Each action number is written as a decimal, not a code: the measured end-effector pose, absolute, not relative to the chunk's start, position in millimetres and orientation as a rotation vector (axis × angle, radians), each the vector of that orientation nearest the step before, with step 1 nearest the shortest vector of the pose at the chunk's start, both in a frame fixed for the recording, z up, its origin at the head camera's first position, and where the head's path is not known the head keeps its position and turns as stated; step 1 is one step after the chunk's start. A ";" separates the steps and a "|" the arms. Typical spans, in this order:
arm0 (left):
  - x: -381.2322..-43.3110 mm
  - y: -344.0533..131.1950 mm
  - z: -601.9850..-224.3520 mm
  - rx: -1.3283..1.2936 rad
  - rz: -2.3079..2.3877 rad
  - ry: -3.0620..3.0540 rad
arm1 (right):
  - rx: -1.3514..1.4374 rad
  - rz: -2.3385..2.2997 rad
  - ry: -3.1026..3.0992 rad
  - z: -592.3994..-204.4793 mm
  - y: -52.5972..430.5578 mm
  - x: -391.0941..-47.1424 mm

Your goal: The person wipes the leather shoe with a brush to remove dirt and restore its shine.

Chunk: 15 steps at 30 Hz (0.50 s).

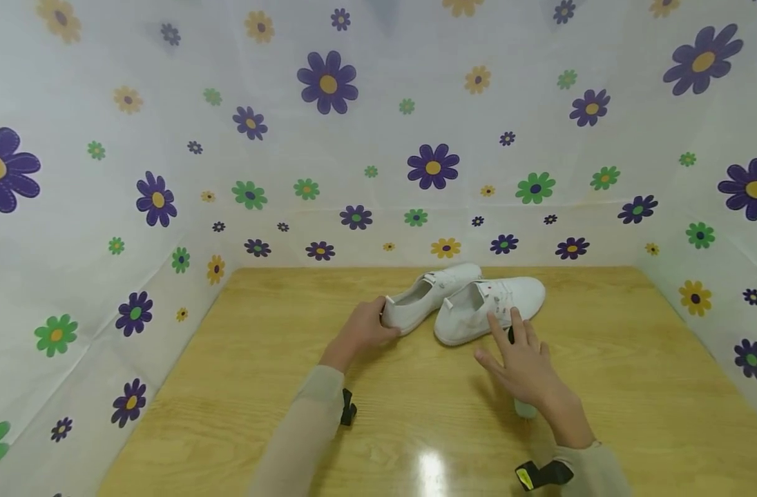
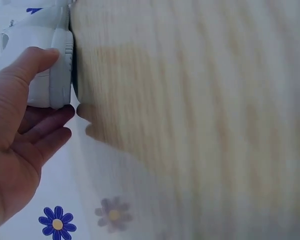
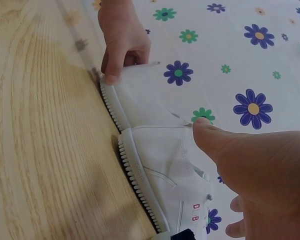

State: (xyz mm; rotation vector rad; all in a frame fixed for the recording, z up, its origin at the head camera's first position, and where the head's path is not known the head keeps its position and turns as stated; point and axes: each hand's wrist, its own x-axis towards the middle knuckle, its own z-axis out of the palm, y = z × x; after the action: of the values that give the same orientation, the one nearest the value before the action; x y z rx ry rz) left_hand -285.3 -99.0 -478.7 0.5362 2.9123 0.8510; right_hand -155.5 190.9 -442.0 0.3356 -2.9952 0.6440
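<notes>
Two white lace-up shoes stand side by side at the back of the table, toes pointing away to the right. My left hand (image 1: 362, 328) grips the heel of the left shoe (image 1: 409, 316); in the left wrist view the thumb lies on one side of that heel (image 2: 39, 92) and the fingers on the other. Spread and holding nothing, my right hand (image 1: 524, 369) hovers near the right shoe (image 1: 523, 293), whose red letters show in the right wrist view. Beneath this hand lies a pale green object (image 1: 525, 409) with a black end, mostly covered, its kind unclear.
The wooden table (image 1: 242, 386) has a white flower-printed cloth (image 1: 378, 124) standing behind it and along both sides. Black straps (image 1: 543, 475) with small fittings sit at both wrists. The shoes are close to the back cloth.
</notes>
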 end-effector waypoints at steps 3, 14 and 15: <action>-278.6 -105.1 -477.4 0.498 0.831 2.945 | 0.342 0.644 -2.993 -442.2 191.0 -154.2; -241.0 -117.1 -465.9 0.272 0.751 3.009 | 0.345 0.650 -2.991 -443.6 189.8 -148.1; -237.1 -120.2 -464.4 0.251 0.745 3.009 | 0.349 0.650 -2.985 -444.1 189.6 -147.5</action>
State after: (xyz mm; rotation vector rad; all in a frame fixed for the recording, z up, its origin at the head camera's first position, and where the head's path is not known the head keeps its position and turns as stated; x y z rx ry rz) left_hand -237.1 -120.2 -464.4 0.2508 3.0087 0.7449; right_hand -147.5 189.6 -444.1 0.3492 -2.9846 0.6503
